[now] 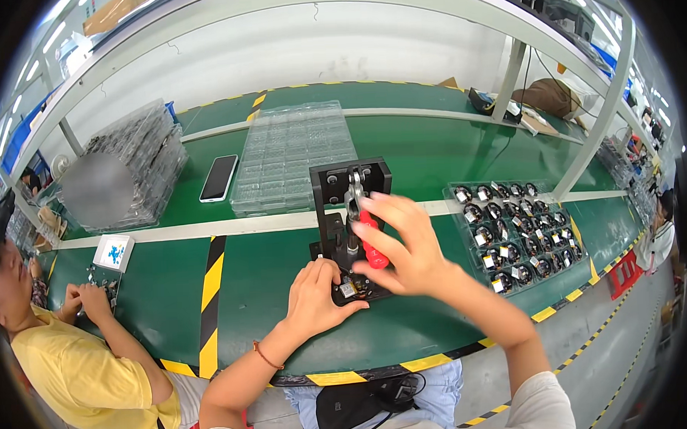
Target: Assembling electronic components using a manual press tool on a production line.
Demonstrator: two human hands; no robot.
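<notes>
In front of me stands a black press fixture point(319, 189) with a metal toggle clamp and a red handle point(374, 247). My right hand point(405, 246) is closed loosely round that handle, fingers across its upper part and thumb near its lower end. On the fixture's base lies a small wired electronic part point(349, 290) with a pale label. My left hand point(314, 297) grips around this part, bent fingers at its left side and thumb along its near edge. The left fingertips are partly hidden.
Clear trays of wired parts point(515, 235) lie at right. Behind the fixture are flat clear trays point(296, 152) and a phone point(219, 178); stacked trays point(141, 168) stand at left. A co-worker in yellow point(91, 367) sits left, near a small white box point(114, 253). A shelf frame point(397, 16) crosses overhead.
</notes>
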